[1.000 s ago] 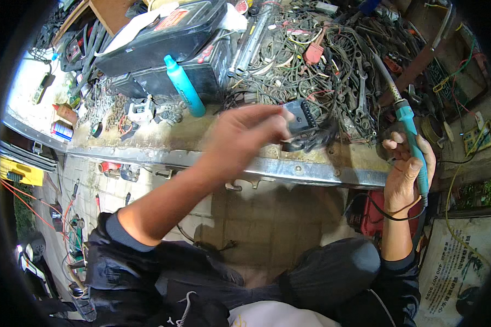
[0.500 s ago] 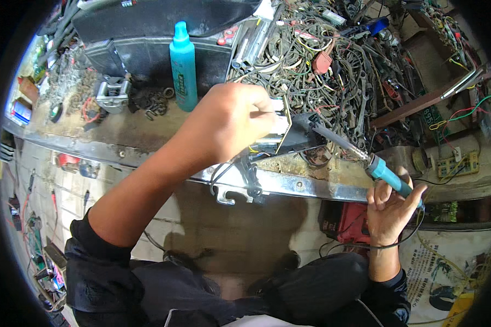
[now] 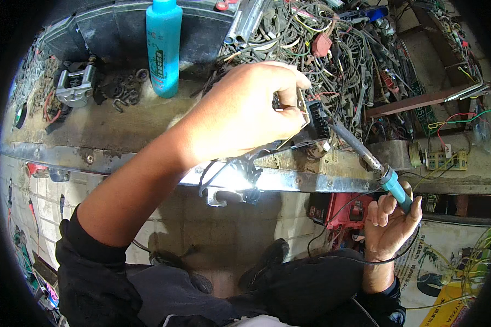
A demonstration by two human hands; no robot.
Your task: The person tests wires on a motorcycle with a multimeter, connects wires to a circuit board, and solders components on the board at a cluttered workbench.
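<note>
My left hand (image 3: pixel 251 106) is closed around the edge of a circuit board (image 3: pixel 305 115), which stands tilted above the bench edge and is mostly hidden by the fingers. Beside the board lies a black ribbed part (image 3: pixel 319 121); whether it is joined to the board I cannot tell. A soldering iron (image 3: pixel 396 192) with a teal handle and a long metal barrel rests in my right hand (image 3: pixel 390 226), gripped between thumb and fingers. The iron's tip points up and left, close to the black part; contact cannot be made out.
A teal squeeze bottle (image 3: pixel 163 54) stands on the workbench (image 3: pixel 54 131), left of a heap of tangled wires and tools (image 3: pixel 343 71). Loose nuts (image 3: pixel 128 90) and a metal fitting (image 3: pixel 76 84) lie farther left. A brown metal bar (image 3: pixel 409 106) crosses the right side.
My left hand has shifted right with the circuit board, whose white parts are now covered. The black ribbed part has come into view by the iron's tip. The whole view has shifted slightly.
</note>
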